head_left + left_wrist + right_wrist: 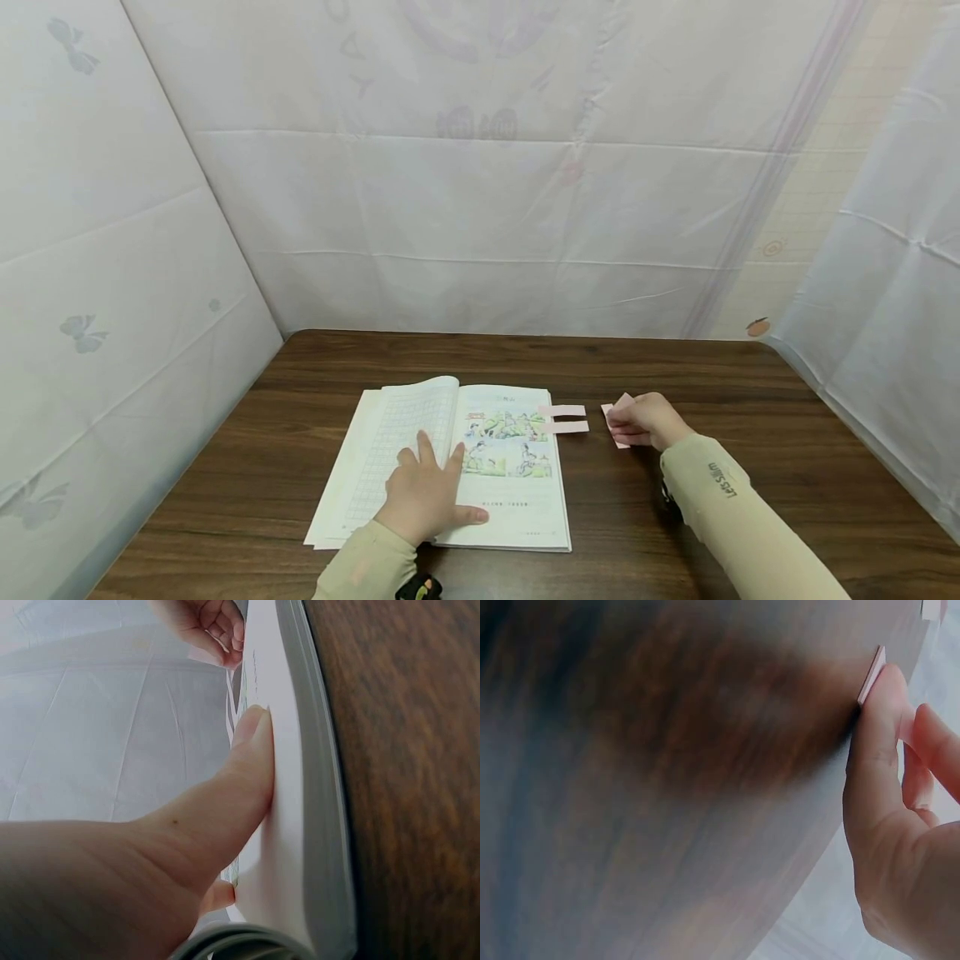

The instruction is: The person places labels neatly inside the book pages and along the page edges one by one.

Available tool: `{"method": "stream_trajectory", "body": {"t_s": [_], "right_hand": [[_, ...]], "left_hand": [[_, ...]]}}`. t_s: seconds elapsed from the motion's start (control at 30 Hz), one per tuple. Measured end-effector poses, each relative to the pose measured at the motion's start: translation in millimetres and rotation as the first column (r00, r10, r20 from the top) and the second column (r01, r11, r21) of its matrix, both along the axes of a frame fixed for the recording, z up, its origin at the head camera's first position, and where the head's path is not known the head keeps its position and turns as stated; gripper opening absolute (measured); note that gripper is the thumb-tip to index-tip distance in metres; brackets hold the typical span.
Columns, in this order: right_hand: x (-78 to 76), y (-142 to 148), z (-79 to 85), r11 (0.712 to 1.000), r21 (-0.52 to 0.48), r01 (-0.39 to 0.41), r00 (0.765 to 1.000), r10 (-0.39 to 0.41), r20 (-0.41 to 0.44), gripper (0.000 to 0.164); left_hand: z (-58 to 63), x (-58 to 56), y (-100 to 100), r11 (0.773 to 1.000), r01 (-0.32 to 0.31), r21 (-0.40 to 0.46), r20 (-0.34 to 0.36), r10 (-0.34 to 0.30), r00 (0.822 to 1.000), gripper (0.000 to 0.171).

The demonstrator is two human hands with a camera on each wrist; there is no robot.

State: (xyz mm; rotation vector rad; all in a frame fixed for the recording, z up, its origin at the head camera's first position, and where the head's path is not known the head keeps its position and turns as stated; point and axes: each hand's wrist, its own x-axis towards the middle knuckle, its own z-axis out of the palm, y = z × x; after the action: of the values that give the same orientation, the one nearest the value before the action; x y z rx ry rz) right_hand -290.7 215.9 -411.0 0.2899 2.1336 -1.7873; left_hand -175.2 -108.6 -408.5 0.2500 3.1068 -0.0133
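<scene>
An open book (pixel 517 521) lies on the table, with rows of blank squares on its left page and coloured pictures on its right page. My left hand (pixel 423 496) rests on it, fingers spread over both pages and thumb on the lower right page, also seen in the left wrist view. Two pink sticky strips (pixel 567 427) stick out past the book's right edge. To their right, my right hand (pixel 649 421) pinches pink sticky notes (pixel 873 676). One piece stands at an angle to another there; the fingers partly hide them.
The dark wooden table (pixel 247 433) extends around the book. Pale patterned cloth (pixel 465 200) hangs behind the table, with more cloth at the left and right sides.
</scene>
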Motion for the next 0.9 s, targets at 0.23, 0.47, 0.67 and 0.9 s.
{"method": "stream_trajectory", "body": {"t_s": [0.23,0.47,0.67,0.9], "right_hand": [[1.7,5,3.3,0.995,-0.086,-0.054,0.998,0.057,0.028,0.024],[-1.7,8,4.6,0.989,-0.088,-0.116,0.992,0.121,0.048,0.023],[-2.9,9,4.4,0.986,-0.102,-0.135,0.989,0.140,0.045,0.020],[-2.2,13,4.1,0.967,-0.177,-0.182,0.981,0.191,0.035,0.017]], "left_hand": [[0.6,0.5,0,1.000,-0.004,0.000,0.001,0.004,1.000,0.100],[-0.8,-0.3,0,1.000,-0.004,0.001,-0.004,0.004,1.000,0.100],[-0.3,0.4,0,1.000,0.000,-0.007,-0.011,0.000,1.000,0.099],[-0.4,0.9,0,1.000,0.001,-0.006,-0.017,-0.002,1.000,0.099]]}}
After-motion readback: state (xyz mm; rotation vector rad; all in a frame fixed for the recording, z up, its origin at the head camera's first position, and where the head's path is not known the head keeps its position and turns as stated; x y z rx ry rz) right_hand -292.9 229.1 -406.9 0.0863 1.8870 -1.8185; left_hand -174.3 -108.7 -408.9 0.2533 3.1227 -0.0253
